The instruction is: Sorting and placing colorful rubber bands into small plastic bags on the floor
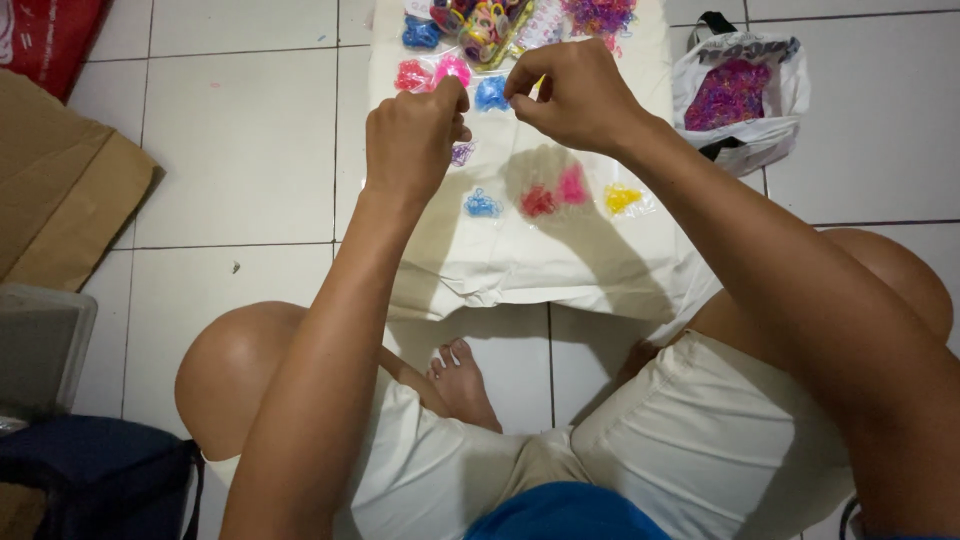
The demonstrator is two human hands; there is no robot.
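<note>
Crowding hands (415,135) (575,95) above cloth (560,265) middle

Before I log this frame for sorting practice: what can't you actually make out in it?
- What the left hand and right hand pinch: head view, fingers curl over it, too small.
- Colourful packets at the white cloth's far end: cut off by the top edge.
- Contents of the white plastic bag: a purple-pink tangle, single pieces too small.
- Grey bin and dark bag: cut off by the left edge.
</note>
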